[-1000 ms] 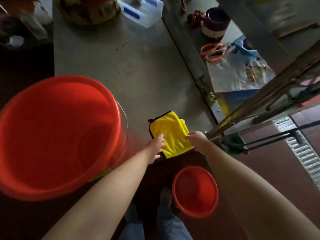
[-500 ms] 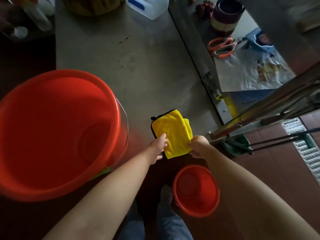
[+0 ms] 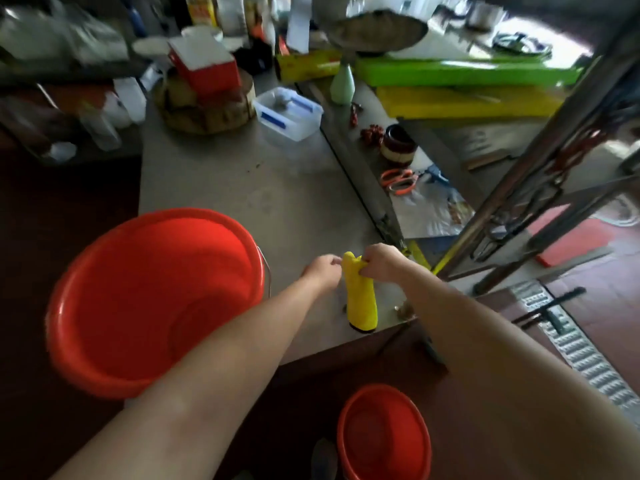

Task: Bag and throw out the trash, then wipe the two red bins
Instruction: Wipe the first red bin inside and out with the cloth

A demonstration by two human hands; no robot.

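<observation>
1. Head view showed the yellow cloth (image 3: 360,296) hanging upright just right of the large red bin (image 3: 156,271), its black-trimmed lower end at the near edge of the steel table (image 3: 277,188).
2. Left hand (image 3: 320,271) pinched the cloth's top with curled fingers; right hand (image 3: 379,261) gripped the same top from the other side.
3. Small red bin (image 3: 384,433) stood on the floor, below and right of the large red bin.
4. Beyond the large red bin sat a clear plastic box (image 3: 287,114); orange scissors (image 3: 398,180) lay farther right.

Daylight glares far right of the large red bin (image 3: 156,299); the floor left of it is dark. Clutter beyond it is motion-blurred; edges bow outward
</observation>
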